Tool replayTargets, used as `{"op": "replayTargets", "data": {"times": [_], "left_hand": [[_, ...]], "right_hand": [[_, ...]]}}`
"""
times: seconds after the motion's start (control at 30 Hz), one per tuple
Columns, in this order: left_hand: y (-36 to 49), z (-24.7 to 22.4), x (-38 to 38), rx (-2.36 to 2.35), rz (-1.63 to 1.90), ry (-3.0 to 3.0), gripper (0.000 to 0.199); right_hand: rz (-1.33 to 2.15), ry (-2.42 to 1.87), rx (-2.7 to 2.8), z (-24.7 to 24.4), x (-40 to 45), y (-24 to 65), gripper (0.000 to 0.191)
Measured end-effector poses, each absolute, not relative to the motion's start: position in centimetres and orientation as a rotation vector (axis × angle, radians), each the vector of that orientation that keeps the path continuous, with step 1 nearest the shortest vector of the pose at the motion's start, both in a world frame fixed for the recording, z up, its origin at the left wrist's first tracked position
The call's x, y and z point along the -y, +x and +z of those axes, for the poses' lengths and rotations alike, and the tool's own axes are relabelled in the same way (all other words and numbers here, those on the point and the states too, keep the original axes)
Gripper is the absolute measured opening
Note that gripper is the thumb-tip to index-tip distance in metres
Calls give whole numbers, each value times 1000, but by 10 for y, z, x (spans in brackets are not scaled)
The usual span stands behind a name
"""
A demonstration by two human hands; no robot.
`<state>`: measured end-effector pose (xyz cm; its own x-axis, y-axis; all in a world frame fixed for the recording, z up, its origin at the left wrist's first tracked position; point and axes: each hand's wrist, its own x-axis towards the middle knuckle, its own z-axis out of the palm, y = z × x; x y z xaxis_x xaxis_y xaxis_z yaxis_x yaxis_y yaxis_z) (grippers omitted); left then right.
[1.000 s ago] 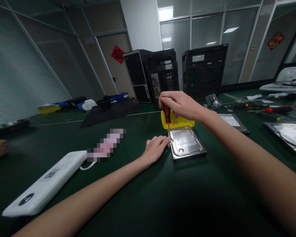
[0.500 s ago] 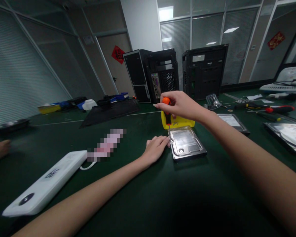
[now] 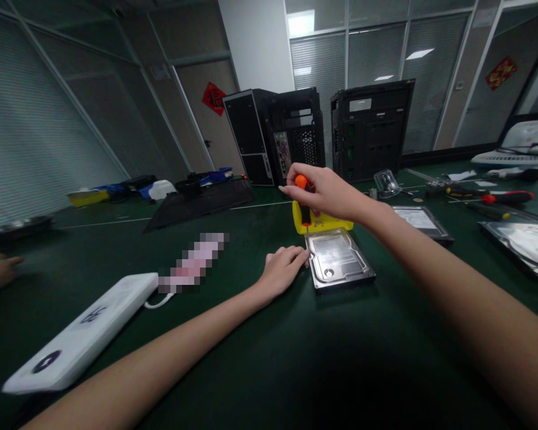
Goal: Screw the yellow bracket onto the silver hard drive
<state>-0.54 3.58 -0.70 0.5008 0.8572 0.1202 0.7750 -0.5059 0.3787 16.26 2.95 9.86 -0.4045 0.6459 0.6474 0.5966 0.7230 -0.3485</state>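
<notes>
My right hand (image 3: pixel 320 188) is closed around the orange and black handle of a screwdriver (image 3: pixel 305 216), held upright with its shaft down at the left edge of a silver hard drive (image 3: pixel 338 257). The exact spot under the tip is too small to make out. Beside that same edge, my left hand (image 3: pixel 283 270) lies low on the table, its bent fingertips pressed against the drive's side. The drive lies flat, label side hidden or blurred by glare. Just behind it, partly covered by my right hand, is a yellow tray (image 3: pixel 336 223) with small bits in it.
Two black computer cases (image 3: pixel 248 137) (image 3: pixel 372 131) stand at the back. More hard drives (image 3: pixel 419 221) (image 3: pixel 524 245) and several hand tools (image 3: pixel 509 197) lie right. A white power bank (image 3: pixel 85 331) is front left, near another person's hand (image 3: pixel 0 272). A dark mat (image 3: pixel 197 206) lies behind.
The view has shifted very slightly. My right hand's fingers have turned a little on the screwdriver handle; my left hand and the hard drive stay put.
</notes>
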Motion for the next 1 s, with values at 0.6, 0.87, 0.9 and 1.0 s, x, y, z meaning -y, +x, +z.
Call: {"op": "replayTargets", "data": {"times": [0.6, 0.87, 0.9, 1.0], "left_hand": [[-6, -9, -37, -1368, 443, 2494, 44], [-6, -10, -37, -1372, 443, 2504, 43], [-6, -10, -37, -1371, 447, 2503, 43], [-7, -10, -37, -1361, 457, 2501, 43]], "right_hand": [[33, -914, 2146, 99, -28, 163, 37], [189, -871, 2154, 101, -30, 161, 38], [202, -867, 2153, 101, -30, 161, 38], [240, -859, 2147, 102, -29, 160, 39]]}}
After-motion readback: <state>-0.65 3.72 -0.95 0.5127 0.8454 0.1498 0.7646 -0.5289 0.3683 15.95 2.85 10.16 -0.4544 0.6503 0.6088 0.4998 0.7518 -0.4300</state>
